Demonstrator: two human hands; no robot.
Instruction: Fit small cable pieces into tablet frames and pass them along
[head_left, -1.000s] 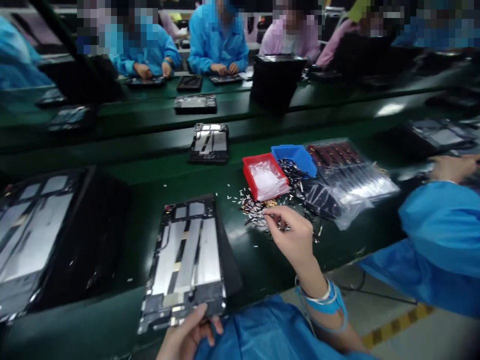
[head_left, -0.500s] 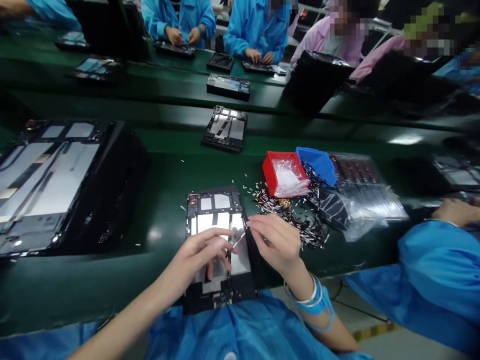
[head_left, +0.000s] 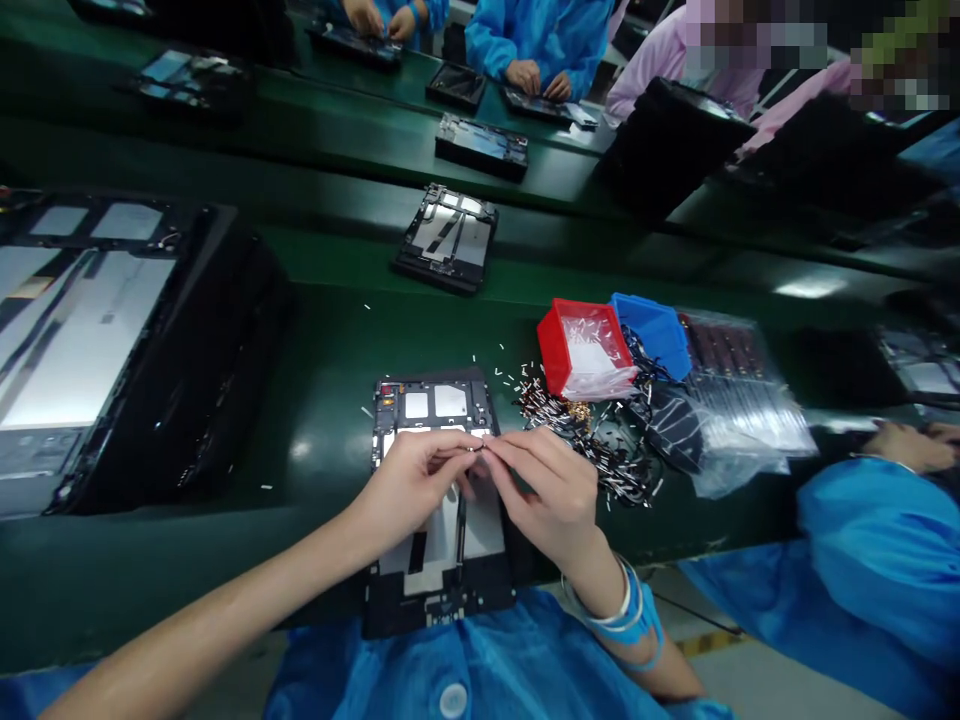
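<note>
A black tablet back frame (head_left: 433, 405) with silver panels lies flat on the green bench in front of me. Both hands hover over its middle. My left hand (head_left: 409, 490) and my right hand (head_left: 540, 490) meet at the fingertips, pinching a tiny dark-and-white part (head_left: 478, 449). Its exact kind is too small to tell. A loose heap of small black-and-white parts (head_left: 592, 440) lies just beyond my right hand, not touching it.
A red bin (head_left: 585, 350) and a blue bin (head_left: 652, 335) stand beyond the heap, beside a plastic bag of dark strips (head_left: 739, 400). Large tablet frames lie to the left. A co-worker's hand (head_left: 911, 445) rests at the right; others work across the bench.
My right hand has moved left from the heap to the frame, and my left hand has come up onto it. The frame now lies square before me, and my fingertips have closed together on the tiny part.
</note>
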